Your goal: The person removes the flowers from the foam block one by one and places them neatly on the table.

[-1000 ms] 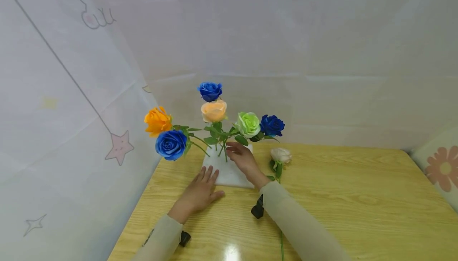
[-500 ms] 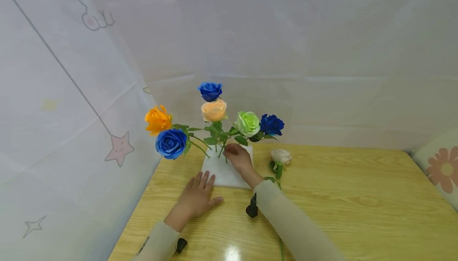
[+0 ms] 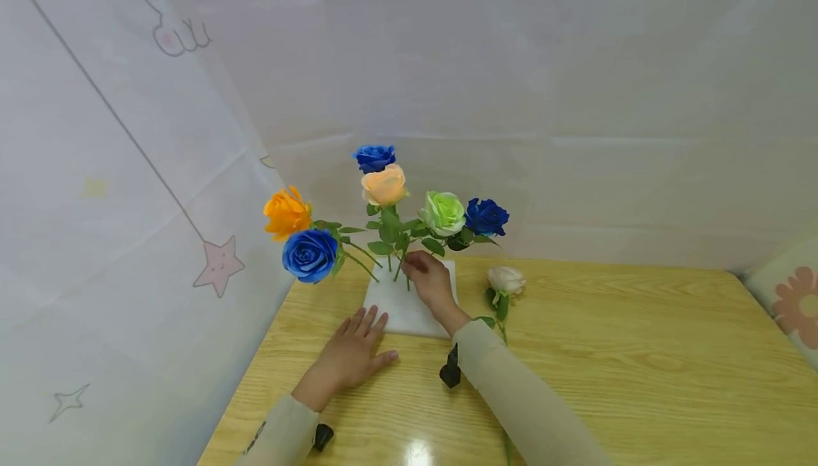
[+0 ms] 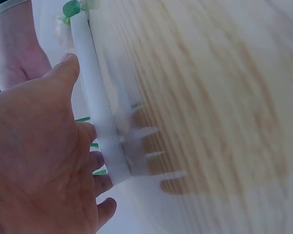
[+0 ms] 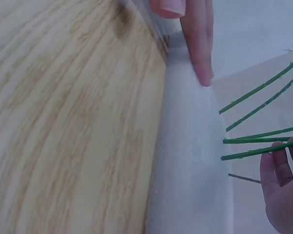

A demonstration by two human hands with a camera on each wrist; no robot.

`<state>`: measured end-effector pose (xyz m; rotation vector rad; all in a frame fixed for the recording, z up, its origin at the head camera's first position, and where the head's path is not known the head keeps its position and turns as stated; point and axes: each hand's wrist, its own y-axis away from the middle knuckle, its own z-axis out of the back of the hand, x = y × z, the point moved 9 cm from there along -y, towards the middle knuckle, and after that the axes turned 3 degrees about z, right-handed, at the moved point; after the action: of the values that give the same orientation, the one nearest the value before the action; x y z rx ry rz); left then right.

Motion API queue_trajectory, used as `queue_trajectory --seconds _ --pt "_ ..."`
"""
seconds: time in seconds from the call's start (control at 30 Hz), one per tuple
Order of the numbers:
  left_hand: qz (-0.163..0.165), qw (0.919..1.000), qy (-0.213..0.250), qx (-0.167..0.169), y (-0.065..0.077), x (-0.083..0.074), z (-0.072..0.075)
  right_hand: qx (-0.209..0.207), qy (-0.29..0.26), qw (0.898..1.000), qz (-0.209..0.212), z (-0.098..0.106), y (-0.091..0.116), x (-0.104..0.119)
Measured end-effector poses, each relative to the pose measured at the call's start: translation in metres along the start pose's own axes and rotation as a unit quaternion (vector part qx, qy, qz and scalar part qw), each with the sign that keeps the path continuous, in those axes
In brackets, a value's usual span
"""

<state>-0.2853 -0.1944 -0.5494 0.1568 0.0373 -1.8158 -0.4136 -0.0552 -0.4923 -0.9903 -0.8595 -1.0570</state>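
Note:
Several artificial roses stand with their stems in a white foam board (image 3: 409,315) on a wooden table. My right hand (image 3: 431,285) pinches a green stem just above the board, seemingly that of the peach rose (image 3: 384,185). In the right wrist view, the fingers of the right hand (image 5: 289,192) curl at the lowest of the bright green stems (image 5: 246,153). My left hand (image 3: 350,354) lies flat with fingers spread, its fingertips on the board's front left corner. From the left wrist view, the left hand (image 4: 34,156) reaches over the board's edge (image 4: 100,112).
An orange rose (image 3: 287,214) and a blue rose (image 3: 310,256) lean left. A green rose (image 3: 444,213) and a dark blue rose (image 3: 487,217) lean right; another blue rose (image 3: 374,158) stands behind. A cream rose (image 3: 507,280) lies on the table (image 3: 639,366), right of the board.
My right fingers have closed in on the stem, and the peach rose has risen slightly and tipped. My left hand has slid back a little toward the board's corner. The view has shifted slightly.

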Motion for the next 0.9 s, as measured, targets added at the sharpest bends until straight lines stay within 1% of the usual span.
queue_trajectory --seconds 0.13,0.27,0.4,0.6,0.9 --pt "-0.007 1.0000 -0.003 -0.004 -0.001 0.000 -0.002 -0.004 -0.006 1.000 0.009 0.003 0.001 0.007" --pt "-0.012 0.9999 0.000 -0.008 -0.001 0.001 -0.003 0.002 -0.031 0.999 0.014 0.002 0.007 0.016" --pt "-0.018 0.9997 0.001 -0.018 -0.001 0.001 -0.003 0.018 -0.043 0.999 0.022 0.001 0.016 0.025" --pt "-0.019 0.9996 0.001 -0.018 0.001 -0.004 -0.001 0.039 -0.053 0.997 0.044 0.009 0.031 0.037" --pt "-0.017 0.9996 0.017 -0.016 0.000 -0.003 0.000 0.078 -0.064 0.994 0.040 0.023 0.055 0.043"
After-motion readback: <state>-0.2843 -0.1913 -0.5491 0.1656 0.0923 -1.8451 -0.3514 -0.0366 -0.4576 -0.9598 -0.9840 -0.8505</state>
